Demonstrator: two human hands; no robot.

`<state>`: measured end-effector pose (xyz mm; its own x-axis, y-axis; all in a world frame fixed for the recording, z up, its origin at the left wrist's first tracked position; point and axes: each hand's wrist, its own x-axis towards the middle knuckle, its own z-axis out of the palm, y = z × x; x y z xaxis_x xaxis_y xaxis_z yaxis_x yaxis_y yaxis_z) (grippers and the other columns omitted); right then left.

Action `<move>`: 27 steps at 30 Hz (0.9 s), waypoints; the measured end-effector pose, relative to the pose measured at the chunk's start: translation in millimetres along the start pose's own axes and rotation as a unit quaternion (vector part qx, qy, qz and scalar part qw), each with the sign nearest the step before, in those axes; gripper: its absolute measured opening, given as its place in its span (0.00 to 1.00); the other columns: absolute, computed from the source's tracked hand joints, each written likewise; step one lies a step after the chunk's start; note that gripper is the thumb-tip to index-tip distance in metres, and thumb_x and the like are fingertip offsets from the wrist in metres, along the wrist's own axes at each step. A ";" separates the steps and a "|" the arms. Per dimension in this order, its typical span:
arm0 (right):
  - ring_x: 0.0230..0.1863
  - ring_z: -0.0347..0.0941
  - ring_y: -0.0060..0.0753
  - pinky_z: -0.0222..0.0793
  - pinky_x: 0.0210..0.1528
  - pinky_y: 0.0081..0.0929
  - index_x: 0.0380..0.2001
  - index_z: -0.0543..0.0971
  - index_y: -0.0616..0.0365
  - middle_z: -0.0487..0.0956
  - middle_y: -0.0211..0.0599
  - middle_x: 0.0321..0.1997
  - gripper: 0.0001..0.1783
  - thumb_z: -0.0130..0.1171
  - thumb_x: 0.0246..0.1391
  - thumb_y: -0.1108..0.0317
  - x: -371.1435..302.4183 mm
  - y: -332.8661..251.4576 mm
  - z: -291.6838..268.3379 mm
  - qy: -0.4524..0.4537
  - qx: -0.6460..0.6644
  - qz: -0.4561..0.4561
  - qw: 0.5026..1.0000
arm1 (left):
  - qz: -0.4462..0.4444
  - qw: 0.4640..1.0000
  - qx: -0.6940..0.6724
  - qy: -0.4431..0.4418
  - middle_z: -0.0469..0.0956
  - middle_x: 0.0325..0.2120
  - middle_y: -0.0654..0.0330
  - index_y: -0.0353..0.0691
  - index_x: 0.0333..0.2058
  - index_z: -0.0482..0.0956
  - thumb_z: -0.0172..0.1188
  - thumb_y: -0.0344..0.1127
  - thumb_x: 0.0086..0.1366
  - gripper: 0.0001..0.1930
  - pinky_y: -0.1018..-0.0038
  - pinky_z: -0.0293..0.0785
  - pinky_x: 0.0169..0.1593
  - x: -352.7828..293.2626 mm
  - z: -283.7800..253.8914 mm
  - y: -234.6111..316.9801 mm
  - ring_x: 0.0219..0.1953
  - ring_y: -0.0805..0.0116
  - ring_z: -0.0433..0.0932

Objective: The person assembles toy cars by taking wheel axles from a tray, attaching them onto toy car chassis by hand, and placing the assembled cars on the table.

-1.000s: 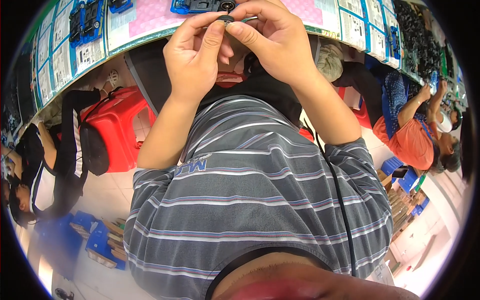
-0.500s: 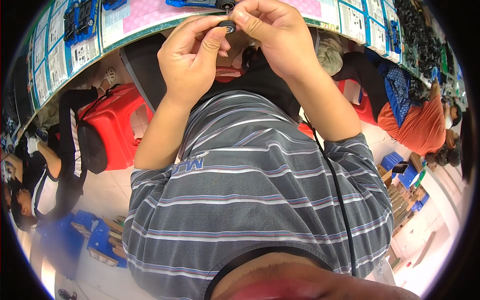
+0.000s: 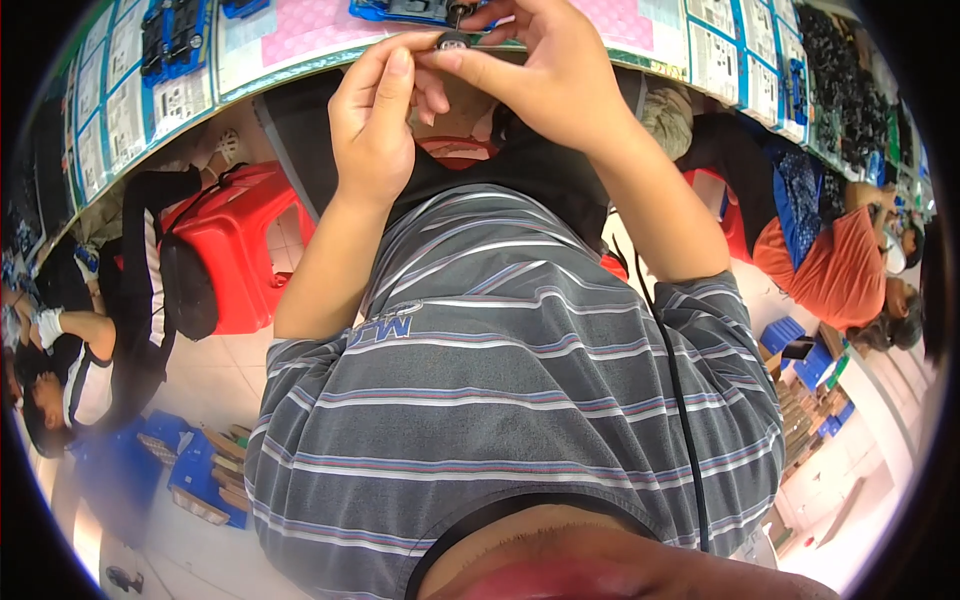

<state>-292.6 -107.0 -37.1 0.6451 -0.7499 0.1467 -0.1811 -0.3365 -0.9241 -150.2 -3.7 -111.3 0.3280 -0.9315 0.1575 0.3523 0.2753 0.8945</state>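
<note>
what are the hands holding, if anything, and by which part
A small black wheel, by its outer edge, with the thumb of the right hand against it; whether the left hand also grips it cannot be told.

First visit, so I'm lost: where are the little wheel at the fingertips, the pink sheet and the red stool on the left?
Little wheel [image 3: 453, 43]: head view, near its hub.
Pink sheet [image 3: 308, 32]: head view, its left part.
Red stool [image 3: 232, 250]: head view, its side.

A table [image 3: 275, 80] bears a pink sheet [image 3: 310, 35] just past the grip; a blue car [image 3: 395, 10] (cropped by the frame) seems to rest there. Left of the grip lie papers [image 3: 124, 102] under blue parts [image 3: 172, 42]; rightward, more papers [image 3: 716, 50], then black pieces [image 3: 838, 75].
</note>
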 end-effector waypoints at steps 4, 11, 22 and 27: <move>0.46 0.75 0.46 0.73 0.49 0.33 0.46 0.74 0.65 0.75 0.48 0.44 0.24 0.71 0.44 0.74 41.8 9.0 11.7 0.032 -0.118 -0.143 0.982 | -0.052 0.996 0.015 0.066 0.79 0.38 0.58 0.32 0.50 0.76 0.51 0.37 0.75 0.14 0.83 0.67 0.31 -7.5 -19.3 -6.8 0.28 0.79 0.73; 0.54 0.71 0.58 0.68 0.58 0.45 0.52 0.73 0.66 0.74 0.54 0.50 0.31 0.71 0.44 0.68 70.0 4.4 35.3 -0.060 -0.316 -0.097 0.942 | -0.094 0.986 0.035 0.130 0.79 0.38 0.58 0.33 0.49 0.76 0.54 0.35 0.73 0.13 0.82 0.68 0.31 -6.3 -30.4 -9.3 0.29 0.78 0.73; 0.59 0.68 0.61 0.67 0.60 0.45 0.58 0.71 0.62 0.71 0.55 0.58 0.37 0.70 0.46 0.59 43.4 52.3 12.6 -0.043 -0.310 -0.079 0.947 | -0.133 0.978 0.092 0.131 0.81 0.42 0.54 0.30 0.52 0.74 0.56 0.37 0.72 0.17 0.81 0.72 0.32 14.2 -23.0 -17.4 0.31 0.75 0.78; 0.49 0.76 0.57 0.73 0.52 0.42 0.50 0.76 0.67 0.79 0.54 0.46 0.32 0.73 0.40 0.66 29.9 56.8 27.0 0.035 -0.238 -0.112 0.964 | -0.138 0.977 0.107 0.122 0.80 0.38 0.57 0.32 0.49 0.74 0.55 0.40 0.73 0.15 0.79 0.75 0.33 16.3 -17.0 -13.3 0.32 0.73 0.80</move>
<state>-263.6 -133.2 -94.8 0.6587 -0.6595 0.3620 -0.3748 -0.7049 -0.6022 -134.7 -18.5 -127.8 0.4542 -0.8720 -0.1824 0.2745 -0.0578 0.9598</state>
